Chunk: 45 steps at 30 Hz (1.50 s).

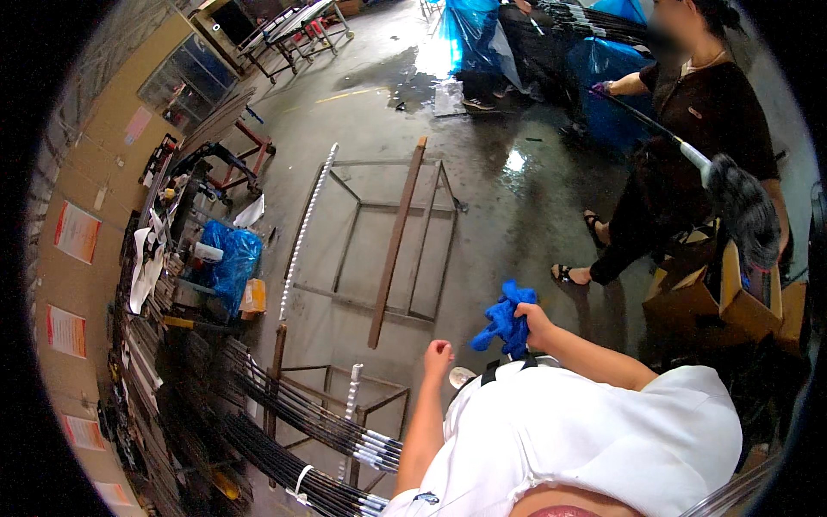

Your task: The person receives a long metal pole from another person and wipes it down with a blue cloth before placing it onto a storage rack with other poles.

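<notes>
My right hand (536, 326) is closed on a bunch of crumpled blue gloves (502, 319), held out in front of my waist. My left hand (438, 355) is raised to the left of them, with its fingers curled in and nothing visible in them. Below and to the left of that hand lie bundles of thin black rods with white ends (370, 448), one tied with a white band (301, 484). Beyond my hands stands a metal frame (441, 233), topped by a brown bar (396, 246) and a white notched strip (308, 228).
At the right a co-worker (706, 129) in dark clothes holds a long pole with a dark bristly end (745, 211). Cardboard boxes (685, 297) stand beside them. Blue plastic bags (469, 39) are at the back. A cluttered rack (172, 258) runs along the left wall.
</notes>
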Each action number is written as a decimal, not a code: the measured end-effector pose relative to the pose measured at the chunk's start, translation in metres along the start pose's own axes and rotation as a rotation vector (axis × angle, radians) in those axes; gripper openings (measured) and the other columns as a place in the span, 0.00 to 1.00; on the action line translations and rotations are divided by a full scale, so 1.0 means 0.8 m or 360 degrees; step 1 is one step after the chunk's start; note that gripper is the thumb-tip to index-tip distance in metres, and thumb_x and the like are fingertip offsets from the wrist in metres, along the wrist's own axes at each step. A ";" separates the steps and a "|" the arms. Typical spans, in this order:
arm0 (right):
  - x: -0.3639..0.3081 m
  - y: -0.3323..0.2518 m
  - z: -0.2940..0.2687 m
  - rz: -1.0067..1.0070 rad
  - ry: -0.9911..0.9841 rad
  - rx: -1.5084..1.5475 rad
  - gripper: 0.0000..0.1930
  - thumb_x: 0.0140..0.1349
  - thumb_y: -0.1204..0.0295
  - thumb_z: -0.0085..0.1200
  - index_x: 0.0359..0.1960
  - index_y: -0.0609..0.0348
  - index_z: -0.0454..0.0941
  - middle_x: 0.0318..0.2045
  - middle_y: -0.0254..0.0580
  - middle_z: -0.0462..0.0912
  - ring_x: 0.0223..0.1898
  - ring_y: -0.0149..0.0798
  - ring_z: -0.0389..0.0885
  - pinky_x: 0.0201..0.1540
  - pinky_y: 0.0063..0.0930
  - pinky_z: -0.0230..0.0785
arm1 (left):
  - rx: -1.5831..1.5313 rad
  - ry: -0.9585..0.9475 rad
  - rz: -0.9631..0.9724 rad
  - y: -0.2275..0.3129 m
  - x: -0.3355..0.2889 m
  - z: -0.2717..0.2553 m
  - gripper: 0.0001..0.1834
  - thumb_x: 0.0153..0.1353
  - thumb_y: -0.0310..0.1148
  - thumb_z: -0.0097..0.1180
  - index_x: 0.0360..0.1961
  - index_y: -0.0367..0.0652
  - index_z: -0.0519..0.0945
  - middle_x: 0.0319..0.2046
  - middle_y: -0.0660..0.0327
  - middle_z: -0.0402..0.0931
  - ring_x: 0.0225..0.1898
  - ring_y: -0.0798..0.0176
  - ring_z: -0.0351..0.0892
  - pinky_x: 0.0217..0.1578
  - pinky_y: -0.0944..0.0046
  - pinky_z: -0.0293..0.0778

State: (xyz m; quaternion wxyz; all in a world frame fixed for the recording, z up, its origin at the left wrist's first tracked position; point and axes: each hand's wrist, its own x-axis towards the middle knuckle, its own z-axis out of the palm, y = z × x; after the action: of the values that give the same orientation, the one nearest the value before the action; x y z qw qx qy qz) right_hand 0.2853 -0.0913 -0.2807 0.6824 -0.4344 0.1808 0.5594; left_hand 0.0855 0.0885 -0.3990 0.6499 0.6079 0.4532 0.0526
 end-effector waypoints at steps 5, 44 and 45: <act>-0.006 -0.015 -0.023 0.0032 -0.0023 -0.0030 0.19 0.41 0.70 0.43 0.38 0.61 0.71 0.35 0.47 0.77 0.35 0.46 0.75 0.41 0.44 0.67 | 0.0021 -0.0323 0.0029 0.034 -0.003 0.052 0.06 0.57 0.31 0.52 0.32 0.40 0.73 0.23 0.64 0.73 0.21 0.73 0.72 0.21 0.74 0.68; -0.049 -0.006 0.287 -0.0275 -0.0913 -0.0646 0.15 0.55 0.68 0.57 0.42 0.62 0.71 0.35 0.33 0.75 0.36 0.28 0.72 0.40 0.22 0.66 | 0.1038 0.0871 0.0432 0.264 -0.145 0.015 0.20 0.55 0.26 0.48 0.49 0.36 0.61 0.43 0.38 0.68 0.41 0.36 0.69 0.38 0.49 0.69; -0.058 0.010 0.302 -0.0438 -0.0900 -0.0453 0.14 0.56 0.68 0.56 0.41 0.61 0.71 0.34 0.33 0.75 0.35 0.27 0.71 0.38 0.24 0.66 | 0.1238 0.0838 0.0174 0.264 -0.154 0.004 0.20 0.56 0.28 0.48 0.50 0.37 0.61 0.44 0.39 0.68 0.42 0.36 0.69 0.38 0.49 0.69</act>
State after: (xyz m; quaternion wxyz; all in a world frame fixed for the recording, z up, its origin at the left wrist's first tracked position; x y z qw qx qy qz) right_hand 0.2055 0.0725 -0.1152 0.7072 -0.3732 -0.1555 0.5801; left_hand 0.1176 0.0639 -0.1577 0.2332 0.7953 0.5558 0.0654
